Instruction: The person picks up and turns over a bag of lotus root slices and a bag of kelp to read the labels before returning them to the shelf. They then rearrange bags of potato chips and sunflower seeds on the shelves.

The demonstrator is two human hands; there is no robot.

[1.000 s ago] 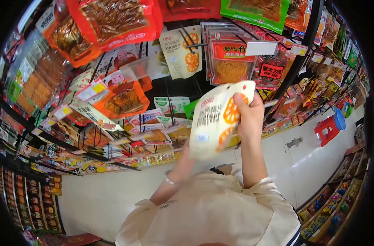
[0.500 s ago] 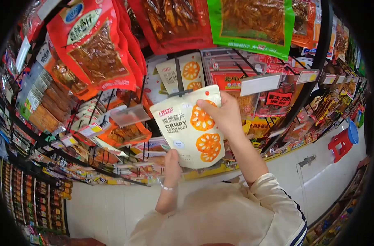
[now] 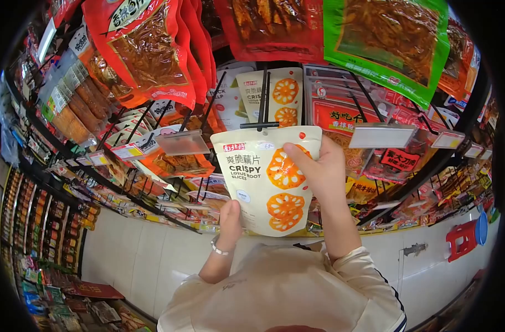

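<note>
Left hand (image 3: pixel 228 226), right hand (image 3: pixel 324 170) — both closed on cream pouch (image 3: pixel 259 191).

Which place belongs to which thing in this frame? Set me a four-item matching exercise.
Things:
1. right hand
2. left hand
3. green packet
4. red stool

Places, as seen in the picture:
A. on the floor, far right
B. at the lower left edge of the cream pouch
C. near the top of the picture, right of centre
D. at the pouch's upper right, thumb across its front

Pairs: 1-D, 2-B, 3-C, 4-A
</note>
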